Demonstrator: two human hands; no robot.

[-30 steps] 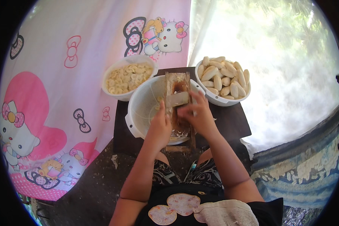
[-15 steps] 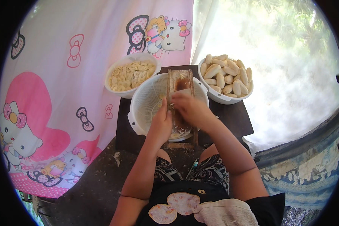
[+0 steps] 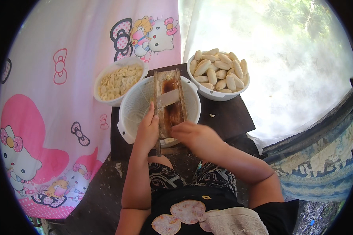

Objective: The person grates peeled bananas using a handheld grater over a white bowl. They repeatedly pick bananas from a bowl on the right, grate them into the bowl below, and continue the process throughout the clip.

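A wooden slicer board [image 3: 168, 103] with a metal blade across its middle is lying tilted over a white basket [image 3: 134, 107] on a dark low table [image 3: 227, 117], its far end resting near the basket's far rim and its near end sticking out toward the person. It is looking stiff and fairly light, with a worn, stained face that is probably slick; the blade is the part to stay clear of, so the safe hold is along the side rails. The left hand [image 3: 147, 131] is gripping the left rail, fingers curled round the edge. The right hand [image 3: 196, 137] is sitting at the near end of the board, fingers bunched and pointing left; I cannot tell what, if anything, is pinched under them. To the far left a bowl of slices [image 3: 119, 80] is standing just beside the basket, and to the far right a bowl of peeled bananas [image 3: 219, 72] is sitting against it. A pink cartoon curtain [image 3: 51, 117] is hanging on the left. Compared with 1 second ago, the right hand is sitting nearer the person, having come down from the blade area, while the left hand is holding the same rail.
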